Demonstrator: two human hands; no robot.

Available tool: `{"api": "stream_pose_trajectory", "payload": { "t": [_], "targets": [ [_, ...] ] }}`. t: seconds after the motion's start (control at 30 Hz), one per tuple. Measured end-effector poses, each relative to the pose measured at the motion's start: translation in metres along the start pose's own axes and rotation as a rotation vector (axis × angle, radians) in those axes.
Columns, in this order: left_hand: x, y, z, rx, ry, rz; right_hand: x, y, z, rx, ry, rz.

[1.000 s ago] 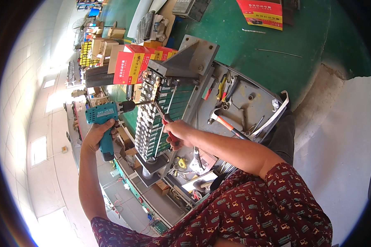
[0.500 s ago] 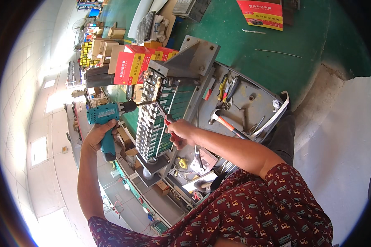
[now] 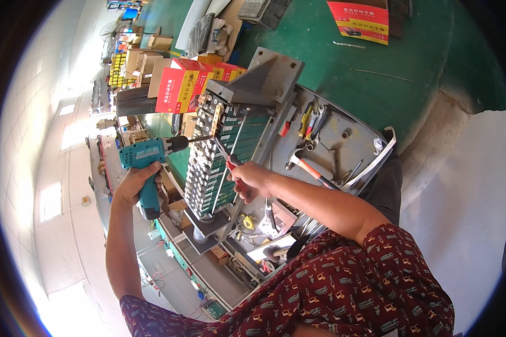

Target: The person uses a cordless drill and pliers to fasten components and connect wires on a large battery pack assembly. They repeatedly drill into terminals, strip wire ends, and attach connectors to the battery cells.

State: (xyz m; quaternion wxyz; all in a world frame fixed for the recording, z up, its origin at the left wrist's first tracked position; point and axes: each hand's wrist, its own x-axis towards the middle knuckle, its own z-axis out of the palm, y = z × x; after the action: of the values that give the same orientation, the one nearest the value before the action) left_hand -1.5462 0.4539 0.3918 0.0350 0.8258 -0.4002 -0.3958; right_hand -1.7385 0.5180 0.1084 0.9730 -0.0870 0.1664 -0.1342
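My left hand [image 3: 136, 184] is wrapped round the grip of a teal cordless drill [image 3: 143, 154]. From its black chuck a thin bit [image 3: 200, 139] points right, its tip close to the upper part of a stack of green cells [image 3: 243, 143] with rows of metal terminals [image 3: 198, 174]. In my right hand [image 3: 253, 178] is a pair of red-handled pliers [image 3: 232, 162]. The plier jaws meet the terminal side next to the bit's tip; what they grip there is too small to tell. Metal rods run along the stack, which sits in a grey metal frame [image 3: 264, 81].
Right of the stack, a grey tool tray [image 3: 343, 154] holds a claw hammer [image 3: 312, 170], several pliers [image 3: 315, 121] and a loose white strap. A yellow tape measure [image 3: 248, 222] lies below the stack. Red-and-yellow boxes [image 3: 177, 87] stand behind it; another box [image 3: 360, 21] is on the green floor.
The view has shifted slightly. Both hands keep their grips, and the drill and pliers stay almost where they were at the upper part of the stack.
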Motion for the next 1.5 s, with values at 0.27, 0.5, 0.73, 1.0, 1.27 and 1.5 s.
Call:
{"api": "stream_pose_trajectory", "payload": {
  "t": [0.27, 0.5, 0.73, 1.0, 1.27, 1.5],
  "targets": [
    [0.002, 0.005, -0.002, 0.016, -0.030, -0.034, -0.003, 0.000, 0.002, -0.001, 0.023, -0.003],
    [0.001, 0.007, -0.002, -0.038, -0.017, -0.023, -0.003, -0.003, -0.002, -0.032, 0.004, 0.047],
    [0.000, 0.006, -0.002, -0.098, -0.067, -0.033, -0.002, -0.003, -0.004, -0.028, -0.015, 0.040],
    [0.004, 0.000, -0.001, -0.103, -0.077, -0.001, 0.003, -0.002, -0.012, -0.023, -0.029, 0.039],
    [0.006, 0.003, 0.001, -0.144, -0.078, 0.002, 0.003, -0.006, -0.016, -0.036, -0.042, 0.069],
    [-0.004, 0.001, 0.009, -0.160, -0.027, -0.011, -0.003, -0.012, -0.012, -0.067, -0.009, 0.084]
  ]
}}
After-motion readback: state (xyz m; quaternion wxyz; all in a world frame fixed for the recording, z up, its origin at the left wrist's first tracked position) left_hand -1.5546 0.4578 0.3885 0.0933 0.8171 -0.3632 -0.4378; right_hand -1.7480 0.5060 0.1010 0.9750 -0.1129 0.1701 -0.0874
